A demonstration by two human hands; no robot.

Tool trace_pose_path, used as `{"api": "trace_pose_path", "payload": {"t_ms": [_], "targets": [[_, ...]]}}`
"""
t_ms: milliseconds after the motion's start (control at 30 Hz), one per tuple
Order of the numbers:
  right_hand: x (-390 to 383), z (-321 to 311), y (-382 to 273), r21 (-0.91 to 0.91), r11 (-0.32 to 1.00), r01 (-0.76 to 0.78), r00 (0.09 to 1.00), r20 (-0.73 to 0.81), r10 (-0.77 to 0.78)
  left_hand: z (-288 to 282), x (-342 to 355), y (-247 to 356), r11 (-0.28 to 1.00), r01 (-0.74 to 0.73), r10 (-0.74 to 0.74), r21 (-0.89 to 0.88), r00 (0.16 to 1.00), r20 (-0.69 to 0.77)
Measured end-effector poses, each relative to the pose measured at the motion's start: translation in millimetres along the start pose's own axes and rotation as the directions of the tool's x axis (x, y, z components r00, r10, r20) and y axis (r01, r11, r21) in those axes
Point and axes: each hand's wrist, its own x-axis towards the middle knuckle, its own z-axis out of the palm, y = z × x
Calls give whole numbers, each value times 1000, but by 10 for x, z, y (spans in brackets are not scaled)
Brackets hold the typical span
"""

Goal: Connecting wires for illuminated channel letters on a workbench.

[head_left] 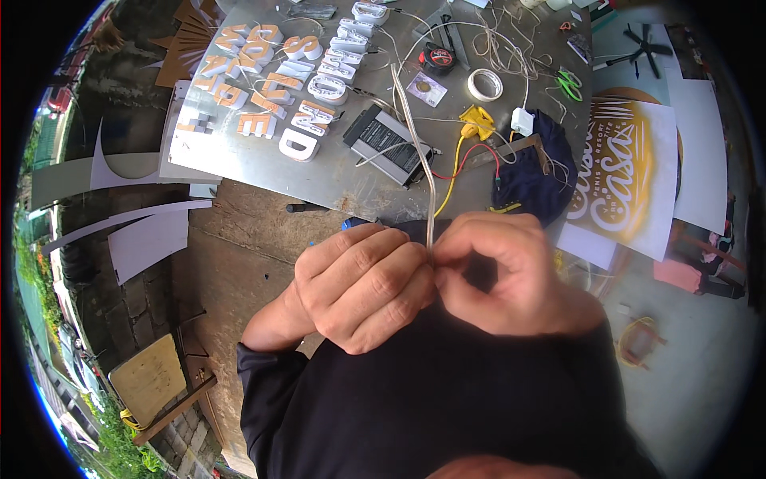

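In front of my chest, both hands are together on a pale two-core electrical wire (432, 199). My left hand (363, 283) is curled closed, its fingertips pressed at the wire's lower part. On the other side, my right hand (511, 275) pinches the same spot between thumb and index finger. From there the wire runs up over the table's near edge, past a grey and black power supply box (387, 144). My fingers hide the wire's lower end. A yellow cable with a yellow connector (477, 121) lies on the table just beyond my right hand.
The metal table (311, 191) bears several rows of white channel letters (297, 144), a tape roll (484, 84), a tape measure (436, 57), green scissors (569, 84), a white plug (523, 121) and dark cloth (550, 184). A painted sign panel (638, 160) stands at right.
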Motion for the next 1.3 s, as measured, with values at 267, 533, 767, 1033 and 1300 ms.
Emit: {"api": "trace_pose_path", "payload": {"t_ms": [267, 533, 767, 1033, 1300], "targets": [[-67, -20, 42, -105, 994, -37, 999, -15, 36, -2, 13, -41, 997, 7, 0, -81, 997, 83], [-38, -54, -29, -61, 990, -130, 989, 62, 134, -158, 68, -130, 987, -67, 100, -148, 970, 222], [-97, -15, 59, 10, 987, -159, 982, 107, 157, -249, 111, -117, 967, -95, 183, -238, 906, 381], [-175, 4, 65, 47, 967, -249, 956, 174, 238, -162, 25, -76, 944, -252, 312, -213, 894, 321], [-250, 46, 66, 137, 956, -258, 963, 111, 244, -98, -15, 1, 964, -188, 229, -188, 946, 228]]}}
